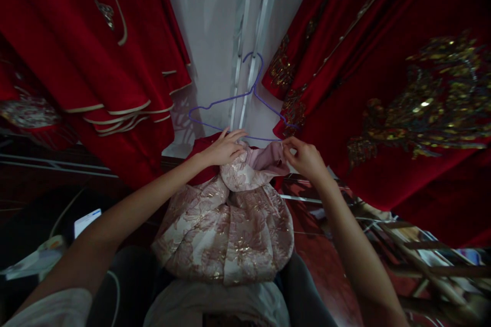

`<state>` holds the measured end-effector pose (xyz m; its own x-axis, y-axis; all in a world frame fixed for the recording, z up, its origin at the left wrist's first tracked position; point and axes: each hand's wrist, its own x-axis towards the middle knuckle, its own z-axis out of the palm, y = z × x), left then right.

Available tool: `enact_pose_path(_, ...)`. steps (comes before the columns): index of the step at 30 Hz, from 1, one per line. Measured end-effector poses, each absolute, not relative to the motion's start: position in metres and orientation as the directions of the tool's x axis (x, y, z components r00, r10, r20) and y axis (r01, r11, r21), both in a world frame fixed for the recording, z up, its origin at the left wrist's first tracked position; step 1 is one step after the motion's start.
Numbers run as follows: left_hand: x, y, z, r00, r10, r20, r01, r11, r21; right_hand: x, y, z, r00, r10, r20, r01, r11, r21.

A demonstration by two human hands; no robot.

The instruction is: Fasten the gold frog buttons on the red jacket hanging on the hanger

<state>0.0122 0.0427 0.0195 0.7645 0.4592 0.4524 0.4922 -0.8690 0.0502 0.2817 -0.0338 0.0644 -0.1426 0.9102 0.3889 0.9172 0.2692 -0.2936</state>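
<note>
Left hand [224, 149] pinches pink-gold brocade garment [226, 225] against thin purple wire hanger [233, 99]; right hand [305, 157] pinches far-right edge. Best keep fabric taut, level along hanger bar.

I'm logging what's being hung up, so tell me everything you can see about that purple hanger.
The purple hanger is a thin wire one, seemingly plastic-coated, with a hook on top and a triangular frame. It stands roughly upright against the pale wall between red embroidered garments. What its hook catches on is unclear. The left hand touches its bottom bar, and the right hand is at its right corner, pinching the pink floral garment bunched just below.
</note>
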Motion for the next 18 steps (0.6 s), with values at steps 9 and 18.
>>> enact_pose_path(9,-0.006,0.023,0.013,0.736,0.504,0.451,0.522,-0.848,0.096,0.367,-0.037,0.049,0.225,0.858,0.461,0.961,-0.118,-0.249)
enact_pose_path(18,-0.011,0.018,0.017,0.735,0.499,0.460,0.497,-0.857,0.134,0.364,-0.031,0.052,0.267,0.882,0.389,0.959,-0.202,-0.199)
